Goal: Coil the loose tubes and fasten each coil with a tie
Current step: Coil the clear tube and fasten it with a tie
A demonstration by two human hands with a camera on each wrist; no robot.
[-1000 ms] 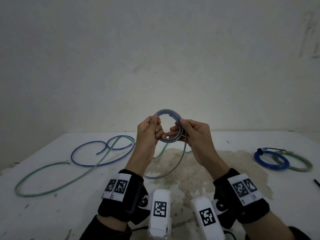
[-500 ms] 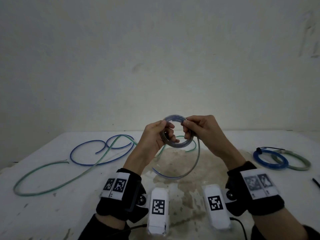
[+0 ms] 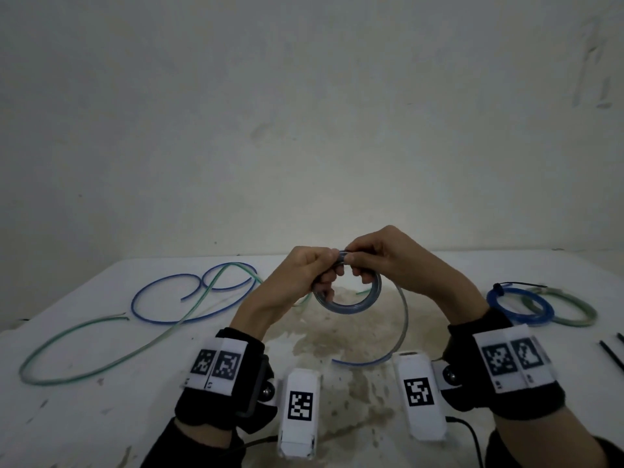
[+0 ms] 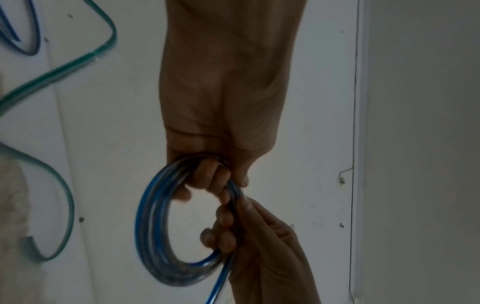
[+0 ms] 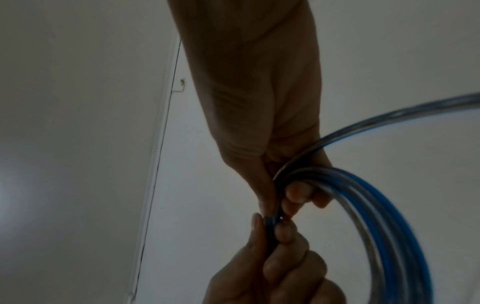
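**Hands pinch the top of a half-wound tube coil above the table**

Tubing lies loose on the far left of the white table (image 3: pixel 84 417): a long green tube (image 3: pixel 101 361) sweeps from the near-left edge toward the middle, crossing a dark blue tube (image 3: pixel 158 319) that curls in open loops behind it. Neither is coiled or tied.

Moving toward the centre, the left hand (image 3: pixel 297 282) is raised over the table, thumb and curled fingers gripping the upper left of a clear tube coil with a blue stripe (image 3: pixel 347 305). The left wrist view shows its fingers passing through the ring, with several turns bunched together. The coil hangs in the air, above a stained patch (image 3: pixel 337 339) of the tabletop.

Right beside it, the right hand (image 3: pixel 401 265) pinches the same coil at the top, its fingertips almost meeting those of the left. From this hand the unwound tail of the tube (image 3: pixel 403 319) arcs down to the right and curves back, its end near the table between the two wrist-worn cameras.

Farther right, two finished coils rest on the table: a blue coil (image 3: pixel 520 305) with a black tie (image 3: pixel 499 289) at its upper left, and a green coil (image 3: pixel 560 307) overlapping it on the right. At the far right edge lie spare black ties (image 3: pixel 611 359).
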